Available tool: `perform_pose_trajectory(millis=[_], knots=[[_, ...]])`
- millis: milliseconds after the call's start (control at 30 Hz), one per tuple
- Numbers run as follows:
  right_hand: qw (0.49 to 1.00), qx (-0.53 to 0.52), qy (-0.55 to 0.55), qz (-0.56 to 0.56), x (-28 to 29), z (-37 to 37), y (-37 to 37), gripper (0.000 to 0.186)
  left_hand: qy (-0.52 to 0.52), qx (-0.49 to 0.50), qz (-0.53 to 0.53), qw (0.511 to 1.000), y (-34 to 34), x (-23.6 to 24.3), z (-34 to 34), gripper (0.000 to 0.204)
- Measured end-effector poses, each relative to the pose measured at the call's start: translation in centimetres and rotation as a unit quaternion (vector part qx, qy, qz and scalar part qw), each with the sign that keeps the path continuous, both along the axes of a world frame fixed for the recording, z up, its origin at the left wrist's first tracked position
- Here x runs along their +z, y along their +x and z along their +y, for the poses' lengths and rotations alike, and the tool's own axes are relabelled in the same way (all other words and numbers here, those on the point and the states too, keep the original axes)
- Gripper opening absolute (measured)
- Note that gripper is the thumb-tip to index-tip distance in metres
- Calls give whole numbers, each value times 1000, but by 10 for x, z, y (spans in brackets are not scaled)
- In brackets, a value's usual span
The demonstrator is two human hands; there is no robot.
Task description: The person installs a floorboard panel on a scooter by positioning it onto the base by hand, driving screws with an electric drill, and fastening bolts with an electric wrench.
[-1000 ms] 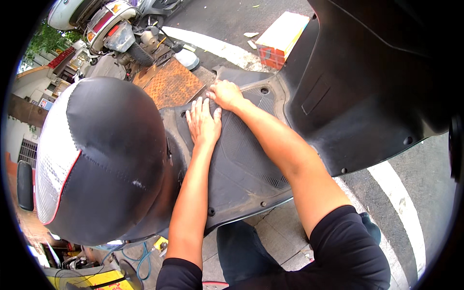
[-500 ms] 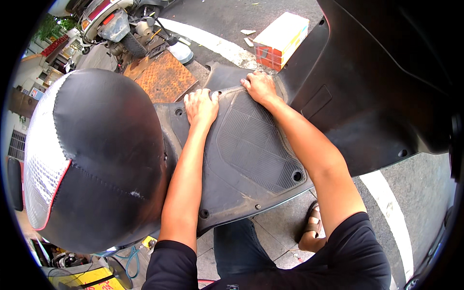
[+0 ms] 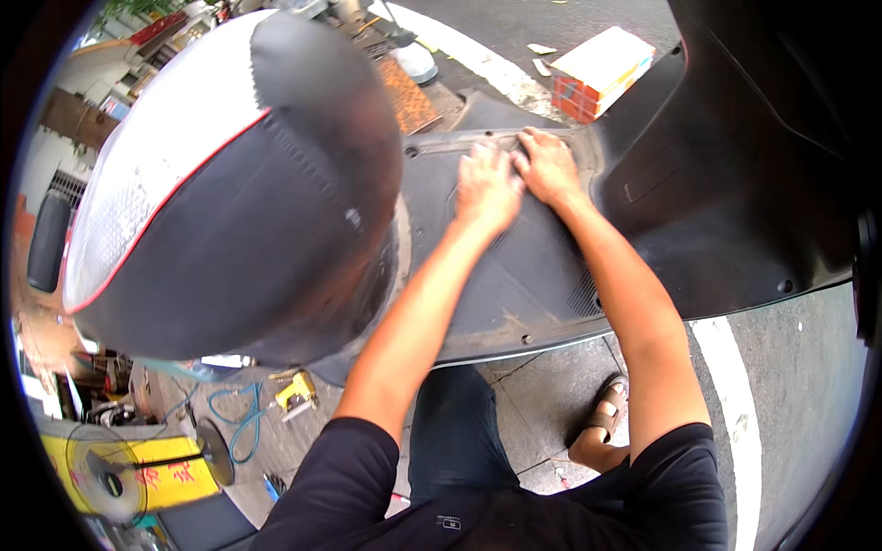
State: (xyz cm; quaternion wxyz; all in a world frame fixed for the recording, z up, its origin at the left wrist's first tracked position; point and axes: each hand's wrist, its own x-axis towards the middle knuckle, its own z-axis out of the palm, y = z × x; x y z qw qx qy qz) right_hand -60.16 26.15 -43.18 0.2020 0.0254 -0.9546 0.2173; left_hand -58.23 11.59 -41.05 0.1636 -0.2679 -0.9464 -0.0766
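Both my hands rest on the black ribbed footboard [image 3: 551, 303] of a scooter, near its far edge. My left hand [image 3: 490, 188] lies palm down with its fingers stretched out and slightly blurred. Close to its right, almost touching it, my right hand [image 3: 551, 167] presses flat on the board with fingers extended. Neither hand holds anything that shows. The black seat [image 3: 312, 220], with a silver-white side and red piping, rises to the left of my left arm. To the right of my right arm stands the dark front leg shield [image 3: 735, 193].
An orange-and-white cardboard box [image 3: 602, 73] sits on the road beyond the footboard. On the paving at lower left lie a yellow power tool [image 3: 296, 395] and a blue hose [image 3: 241, 427]. A rusty metal plate [image 3: 409, 101] is past the seat.
My left hand has slid right along the footboard, close to my right hand. The right hand has come slightly inward from the far edge. The whole view has also shifted and turned.
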Motion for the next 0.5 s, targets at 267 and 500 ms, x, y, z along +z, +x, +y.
perform_pose_trajectory(millis=[267, 500], knots=[[999, -3, -14, 48, -5, -6, 7, 39, 55, -69, -140, 986, 190, 39, -97, 57], [993, 25, 66, 90, 13, 18, 55, 30, 92, -67, -79, 990, 184, 31, -80, 51]])
